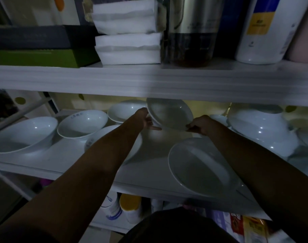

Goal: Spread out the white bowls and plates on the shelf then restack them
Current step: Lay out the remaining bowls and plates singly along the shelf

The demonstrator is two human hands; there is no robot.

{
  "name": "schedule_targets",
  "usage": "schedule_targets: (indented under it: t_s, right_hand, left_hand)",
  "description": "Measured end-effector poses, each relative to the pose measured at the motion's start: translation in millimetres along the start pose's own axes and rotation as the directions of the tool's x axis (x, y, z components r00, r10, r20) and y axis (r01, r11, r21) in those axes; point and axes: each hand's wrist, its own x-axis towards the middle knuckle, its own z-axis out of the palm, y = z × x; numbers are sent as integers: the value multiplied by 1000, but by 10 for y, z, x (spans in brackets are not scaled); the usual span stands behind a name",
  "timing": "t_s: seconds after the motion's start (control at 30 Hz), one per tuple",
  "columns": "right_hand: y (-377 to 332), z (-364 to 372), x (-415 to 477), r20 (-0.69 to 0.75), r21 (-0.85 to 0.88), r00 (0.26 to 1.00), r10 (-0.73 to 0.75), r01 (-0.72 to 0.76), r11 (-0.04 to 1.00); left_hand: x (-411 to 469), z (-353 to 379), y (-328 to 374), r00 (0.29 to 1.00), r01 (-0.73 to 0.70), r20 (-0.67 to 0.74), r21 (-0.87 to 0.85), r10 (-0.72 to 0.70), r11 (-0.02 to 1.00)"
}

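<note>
A white plate (169,114) hangs tilted above the middle shelf (76,155), held by both hands. My left hand (146,120) grips its left rim and my right hand (199,126) pinches its right rim. A larger white plate (200,165) lies at the shelf's front right, partly under my right forearm. Spread on the left are white bowls: a big one (23,134), one with blue marks (82,123), one further back (125,109), and one (104,137) mostly hidden by my left arm. More white bowls (260,128) sit stacked at the right.
The upper shelf board (149,81) overhangs close above the held plate. It carries folded white cloths (128,30), dark and green boxes (37,46), a steel jug (191,30) and a white bottle (265,28). Jars and packets (128,207) stand on the shelf below.
</note>
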Motion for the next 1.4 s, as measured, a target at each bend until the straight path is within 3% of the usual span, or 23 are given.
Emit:
schedule_targets:
  t_s: [0.13, 0.3, 0.43, 0.57, 0.83, 0.87, 0.93, 0.97, 1.03, 1.13, 1.27, 1.33, 1.4]
  right_hand:
    - [1, 15, -85, -42, -107, 999, -13, 9, 994]
    - [54, 45, -156, -64, -279, 996, -60, 40, 959]
    - [147, 48, -75, -113, -371, 991, -77, 30, 928]
    - [204, 57, -72, -92, -593, 984, -150, 67, 803]
    - [177, -91, -78, -16, -541, 995, -99, 75, 838]
    - [168, -145, -106, -20, -563, 996, -87, 61, 824]
    - [165, -273, -162, -18, -591, 998, -60, 38, 805]
    - [182, -344, -174, -18, -595, 998, -53, 32, 803]
    - [229, -469, -212, -41, -599, 999, -33, 2, 801]
    - [338, -605, -265, -33, -587, 998, -49, 21, 810]
    - [527, -754, -435, -57, -520, 998, -41, 5, 854]
    - [638, -822, -518, -73, -416, 997, -32, -2, 909]
    - [739, -869, -621, -94, -293, 995, -25, -4, 956]
  left_hand:
    - [5, 2, -16, 997, 31, -64, -57, -35, 998]
    - [127, -64, -62, 996, 89, -16, 73, -88, 993]
    - [112, -80, -154, 997, 70, -24, 105, -68, 992]
    - [104, -96, -221, 998, -66, 4, 101, 66, 993]
    - [52, -7, -299, 985, -160, -21, 273, 172, 948]
    - [72, 19, -331, 975, -169, -63, 412, 213, 895]
    - [87, 80, -413, 905, -120, -186, 751, 382, 650]
    - [53, 126, -459, 857, -103, -194, 843, 477, 528]
    - [-58, 196, -566, 802, -170, -123, 891, 584, 422]
    - [-244, 232, -731, 785, -254, -7, 908, 619, 332]
    - [-616, 263, -1014, 774, -324, 22, 873, 632, 366]
    - [-768, 284, -1242, 735, -348, -28, 842, 678, 412]
    - [-917, 333, -1420, 757, -293, -131, 807, 640, 512]
